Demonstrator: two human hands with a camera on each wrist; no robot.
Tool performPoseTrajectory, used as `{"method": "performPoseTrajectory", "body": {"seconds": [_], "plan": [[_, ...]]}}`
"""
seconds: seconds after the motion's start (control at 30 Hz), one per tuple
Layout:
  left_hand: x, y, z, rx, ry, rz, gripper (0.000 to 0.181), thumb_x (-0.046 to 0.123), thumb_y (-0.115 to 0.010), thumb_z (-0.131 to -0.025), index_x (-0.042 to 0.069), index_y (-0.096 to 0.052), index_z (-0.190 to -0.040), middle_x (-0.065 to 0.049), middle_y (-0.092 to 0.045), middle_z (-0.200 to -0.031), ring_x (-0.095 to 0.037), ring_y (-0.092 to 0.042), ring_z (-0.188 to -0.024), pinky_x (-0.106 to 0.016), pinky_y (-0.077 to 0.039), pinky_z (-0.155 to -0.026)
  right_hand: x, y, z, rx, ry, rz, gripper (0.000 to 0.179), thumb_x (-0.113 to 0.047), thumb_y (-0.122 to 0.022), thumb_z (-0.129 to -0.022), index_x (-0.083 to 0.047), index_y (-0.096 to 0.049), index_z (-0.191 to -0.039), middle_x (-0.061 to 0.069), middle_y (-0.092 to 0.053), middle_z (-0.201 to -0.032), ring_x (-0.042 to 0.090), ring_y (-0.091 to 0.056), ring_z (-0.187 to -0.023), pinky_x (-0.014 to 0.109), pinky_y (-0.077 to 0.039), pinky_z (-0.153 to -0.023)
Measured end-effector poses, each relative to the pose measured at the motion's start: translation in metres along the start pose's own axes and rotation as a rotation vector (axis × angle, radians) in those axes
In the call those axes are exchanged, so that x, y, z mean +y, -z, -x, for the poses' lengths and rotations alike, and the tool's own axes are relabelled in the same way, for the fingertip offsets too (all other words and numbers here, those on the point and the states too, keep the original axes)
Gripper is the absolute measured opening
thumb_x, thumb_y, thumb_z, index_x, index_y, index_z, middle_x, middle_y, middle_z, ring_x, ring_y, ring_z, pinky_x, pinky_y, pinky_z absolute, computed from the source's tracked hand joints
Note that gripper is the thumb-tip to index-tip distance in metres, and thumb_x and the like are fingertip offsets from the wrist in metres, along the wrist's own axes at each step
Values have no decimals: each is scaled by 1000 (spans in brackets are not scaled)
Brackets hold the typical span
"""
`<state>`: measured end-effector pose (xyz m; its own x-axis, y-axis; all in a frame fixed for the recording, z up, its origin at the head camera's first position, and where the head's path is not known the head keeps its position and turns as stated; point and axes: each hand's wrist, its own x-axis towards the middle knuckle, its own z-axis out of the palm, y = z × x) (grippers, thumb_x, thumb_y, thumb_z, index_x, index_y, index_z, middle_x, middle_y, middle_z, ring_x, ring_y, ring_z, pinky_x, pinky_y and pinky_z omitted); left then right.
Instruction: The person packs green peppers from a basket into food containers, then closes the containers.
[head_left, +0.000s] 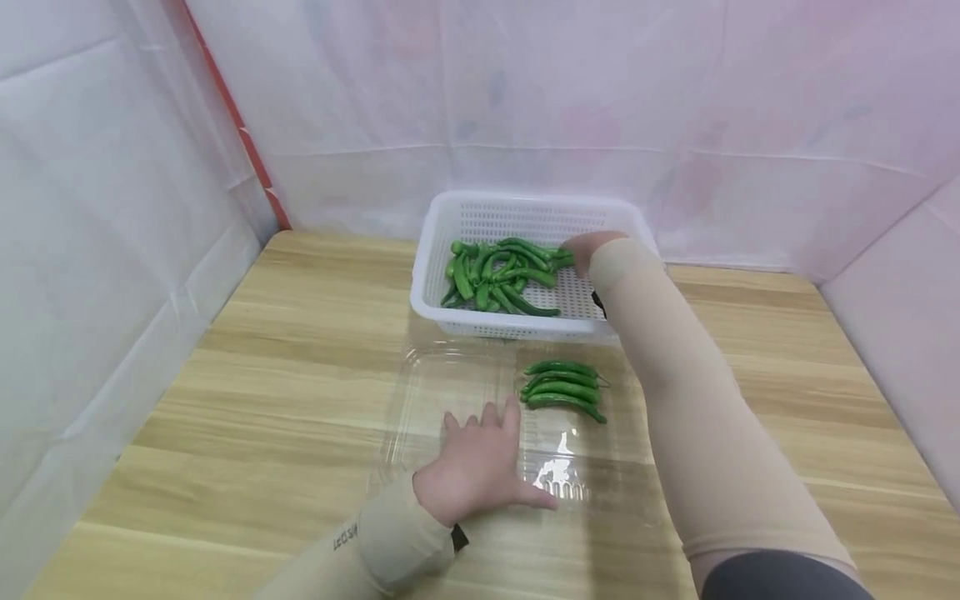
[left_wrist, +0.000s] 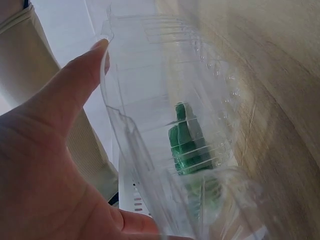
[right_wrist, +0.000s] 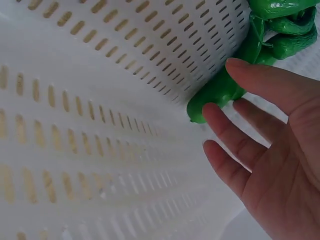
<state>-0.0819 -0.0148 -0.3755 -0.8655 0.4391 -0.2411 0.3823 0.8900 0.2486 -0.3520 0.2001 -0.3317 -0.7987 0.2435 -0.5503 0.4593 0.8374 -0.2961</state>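
My left hand (head_left: 480, 467) lies spread over a clear plastic clamshell box (head_left: 438, 375), fingers pointing forward along the fold between its two halves. Its thumb (left_wrist: 82, 75) touches the rim of the box in the left wrist view. In the box's right half, several green chili peppers (head_left: 562, 387) lie side by side in a row. My right hand (head_left: 588, 248) reaches into the right side of a white plastic basket (head_left: 423, 292). In the right wrist view, its loosely extended thumb and fingers are right at a green pepper (right_wrist: 202, 102) by the basket's slotted wall.
More green chili peppers (head_left: 495, 275) are heaped in the left and middle of the basket, which stands behind the box. Both are on a wood-grain table (head_left: 300, 358). Pale sheeting (head_left: 555, 100) hangs along the table's back and sides.
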Motion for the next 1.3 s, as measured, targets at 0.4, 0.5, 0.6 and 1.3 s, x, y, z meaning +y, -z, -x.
{"method": "performPoseTrajectory", "body": {"seconds": [0.4, 0.5, 0.6, 1.3], "plan": [[1, 3, -6, 29, -19, -27, 122, 81, -64, -53, 3, -30, -139, -18, -56, -114, -35, -58, -93, -64, -33, -88, 9, 2, -7, -8, 120, 347, 36, -9, -64, -80, -3, -54, -113, 17, -50, -114, 32, -48, -97, 46, -46, -75], [1, 3, -8, 26, -20, -14, 121, 80, -65, -53, 3, -30, -139, -18, -56, -114, -35, -59, -91, -64, -32, -88, 16, 6, -10, 38, -28, 170, 47, -12, -70, -71, -4, -55, -115, 17, -46, -120, 33, -48, -99, 47, -48, -70], [2, 3, -10, 22, -23, -9, 121, 80, -65, -53, 3, -30, -140, -19, -55, -115, -36, -59, -92, -65, -32, -88, 20, 10, -14, 24, -49, 165, 51, -10, -75, -65, -4, -58, -113, 17, -47, -121, 34, -49, -101, 47, -49, -71], [3, 7, -27, 20, -4, -52, 125, 82, -63, -52, 2, -27, -142, -19, -55, -117, -36, -58, -95, -64, -31, -89, 11, 47, 25, -186, 250, 675, 19, -15, -55, -81, -15, -48, -63, -4, -47, -63, 14, -40, -60, 32, -37, -65]]}}
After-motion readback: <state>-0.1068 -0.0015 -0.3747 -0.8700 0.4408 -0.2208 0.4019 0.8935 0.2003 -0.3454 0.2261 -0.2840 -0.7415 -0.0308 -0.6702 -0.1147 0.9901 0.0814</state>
